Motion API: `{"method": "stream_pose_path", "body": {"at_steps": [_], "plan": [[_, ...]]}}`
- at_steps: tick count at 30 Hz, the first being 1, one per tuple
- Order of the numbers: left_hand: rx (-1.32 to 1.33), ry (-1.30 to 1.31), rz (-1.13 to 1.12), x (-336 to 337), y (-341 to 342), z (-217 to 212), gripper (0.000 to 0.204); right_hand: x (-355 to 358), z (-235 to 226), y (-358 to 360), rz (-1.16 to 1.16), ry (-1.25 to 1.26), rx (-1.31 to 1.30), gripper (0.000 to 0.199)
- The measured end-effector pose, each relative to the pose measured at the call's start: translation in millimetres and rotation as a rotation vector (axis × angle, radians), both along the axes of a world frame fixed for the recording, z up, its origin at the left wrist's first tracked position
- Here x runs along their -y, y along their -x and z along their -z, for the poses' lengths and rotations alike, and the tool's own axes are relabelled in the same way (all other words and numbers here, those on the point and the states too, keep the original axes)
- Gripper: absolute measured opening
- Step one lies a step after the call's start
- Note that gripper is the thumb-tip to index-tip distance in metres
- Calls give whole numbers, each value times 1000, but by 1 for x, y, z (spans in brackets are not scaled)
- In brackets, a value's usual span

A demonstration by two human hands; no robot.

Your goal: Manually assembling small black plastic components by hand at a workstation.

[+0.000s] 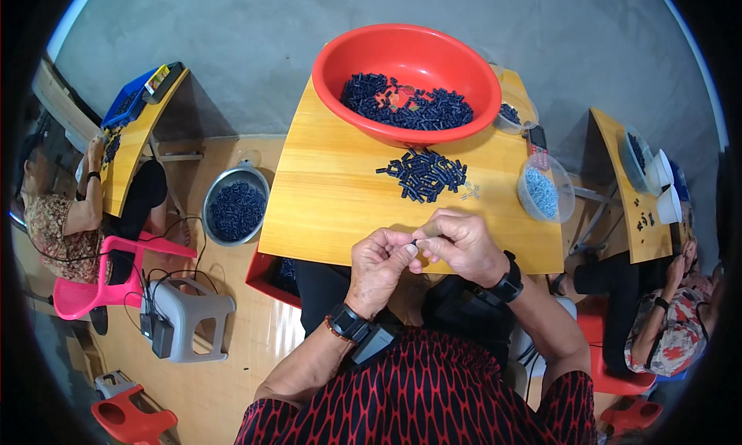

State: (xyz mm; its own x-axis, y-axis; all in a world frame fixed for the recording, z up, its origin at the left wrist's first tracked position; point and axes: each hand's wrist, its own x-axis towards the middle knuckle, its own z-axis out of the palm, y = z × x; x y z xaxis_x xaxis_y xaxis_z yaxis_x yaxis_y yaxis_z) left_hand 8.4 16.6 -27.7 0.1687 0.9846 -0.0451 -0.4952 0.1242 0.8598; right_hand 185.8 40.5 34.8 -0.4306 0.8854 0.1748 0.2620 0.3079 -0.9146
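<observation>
My left hand point(379, 266) and my right hand point(457, 242) meet fingertip to fingertip at the near edge of the wooden table point(325, 205). Between the fingertips sits a small dark part point(417, 245), mostly hidden, pinched by both hands. A loose pile of small dark blue plastic parts point(427, 174) lies on the table just beyond my hands. A few tiny pale pieces point(470, 190) lie to the right of that pile. Farther back stands a big red bowl point(471, 62) with many more dark blue parts point(410, 105) in it.
A clear tub of light blue pieces point(543, 190) stands at the table's right edge. A metal basin of dark parts point(236, 207) sits on the floor to the left, near a grey stool point(189, 317). Other people sit at side tables left point(66, 217) and right point(668, 321).
</observation>
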Motion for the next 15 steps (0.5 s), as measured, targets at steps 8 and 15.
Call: {"method": "stream_pose_path", "body": {"at_steps": [8,15], "plan": [[151,134,73,-3,3,-2,9,16,8,4,166,170,-220,26],[174,169,57,-2,3,-6,9,20,-8,16,141,-297,303,35]]}}
